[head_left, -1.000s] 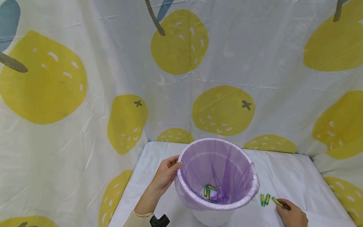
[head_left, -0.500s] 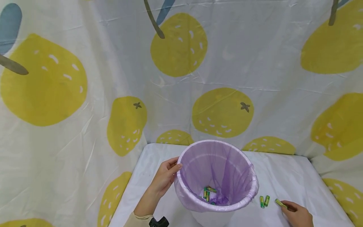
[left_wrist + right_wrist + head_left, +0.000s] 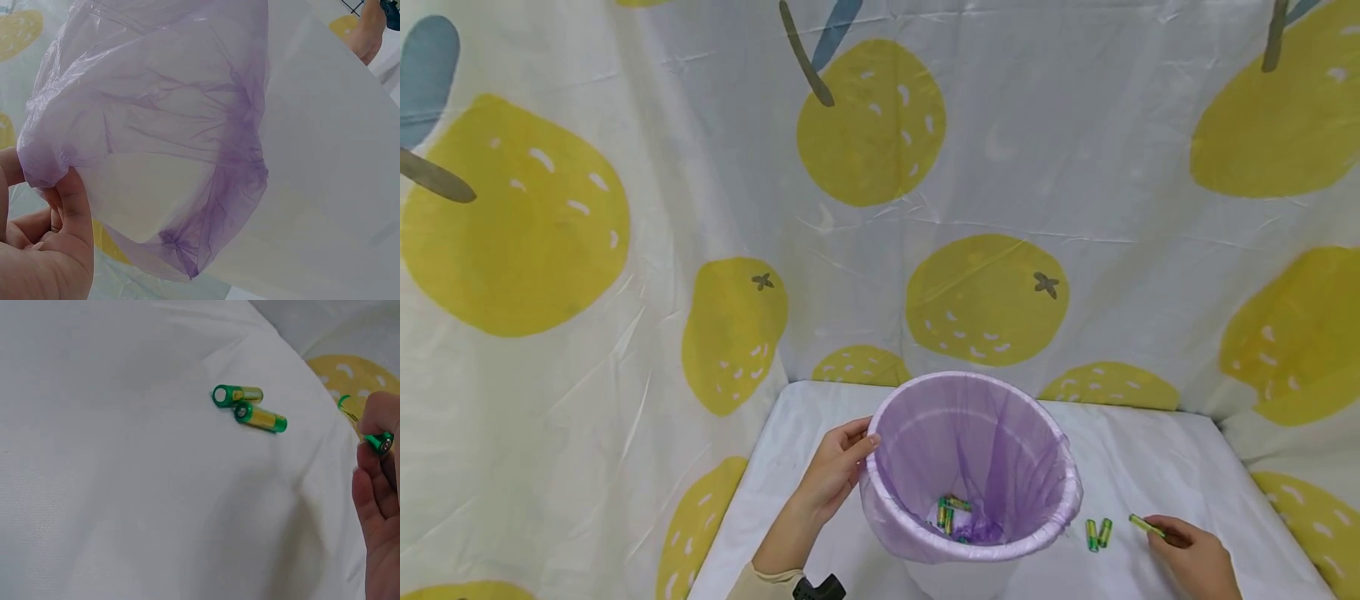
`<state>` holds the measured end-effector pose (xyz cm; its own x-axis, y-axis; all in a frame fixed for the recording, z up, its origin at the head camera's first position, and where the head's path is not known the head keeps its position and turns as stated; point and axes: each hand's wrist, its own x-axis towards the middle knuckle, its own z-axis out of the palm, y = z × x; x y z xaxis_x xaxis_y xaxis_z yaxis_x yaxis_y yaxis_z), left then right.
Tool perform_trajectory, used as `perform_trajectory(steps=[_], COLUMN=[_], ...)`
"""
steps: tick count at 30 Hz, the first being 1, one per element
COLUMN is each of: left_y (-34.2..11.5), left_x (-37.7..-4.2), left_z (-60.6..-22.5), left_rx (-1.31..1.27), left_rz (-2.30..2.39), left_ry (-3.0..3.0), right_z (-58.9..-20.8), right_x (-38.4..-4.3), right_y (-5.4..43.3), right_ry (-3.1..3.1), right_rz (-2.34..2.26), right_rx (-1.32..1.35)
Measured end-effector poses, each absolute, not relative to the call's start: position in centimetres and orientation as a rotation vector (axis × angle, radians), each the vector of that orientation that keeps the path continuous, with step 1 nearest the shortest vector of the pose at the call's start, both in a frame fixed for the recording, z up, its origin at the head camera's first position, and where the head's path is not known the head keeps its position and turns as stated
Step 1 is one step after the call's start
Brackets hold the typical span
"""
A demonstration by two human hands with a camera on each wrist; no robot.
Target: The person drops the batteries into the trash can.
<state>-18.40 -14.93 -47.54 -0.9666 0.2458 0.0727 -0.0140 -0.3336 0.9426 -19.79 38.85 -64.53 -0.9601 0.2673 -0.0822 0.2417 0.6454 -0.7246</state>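
Observation:
A white bin (image 3: 962, 577), lined with a thin purple bag (image 3: 1000, 417) folded over its rim, stands at the front middle in the head view. My left hand (image 3: 831, 471) grips its left rim, thumb over the bag's edge; the left wrist view shows the fingers (image 3: 76, 203) curled at the bag's fold. Several green-and-yellow batteries (image 3: 949, 521) lie inside at the bottom. To the right, my right hand (image 3: 1195, 554) pinches another battery (image 3: 1142, 525) between thumb and fingers. Left of that hand, two loose batteries (image 3: 262, 417) lie side by side on the white cloth.
A white-covered table (image 3: 1150, 450) lies under everything. Behind and at both sides hangs a pale curtain (image 3: 1075, 100) printed with yellow fruit. A black band (image 3: 820, 587) sits on the left wrist.
My right hand has drawn to the right with the pinched battery, away from the two loose ones. My left hand keeps its grip on the bin's rim.

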Motion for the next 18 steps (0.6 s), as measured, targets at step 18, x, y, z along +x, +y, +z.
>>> perform_trajectory(steps=[18], left_y=[-14.8], left_x=[-18.3], left_z=[-47.5], left_rx=[0.316], left_rz=[2.427], left_ry=[1.722], right_z=[-61.1], right_x=[-19.7], right_y=[38.4], right_ry=[-2.761], right_rz=[1.188], right_rx=[-0.13])
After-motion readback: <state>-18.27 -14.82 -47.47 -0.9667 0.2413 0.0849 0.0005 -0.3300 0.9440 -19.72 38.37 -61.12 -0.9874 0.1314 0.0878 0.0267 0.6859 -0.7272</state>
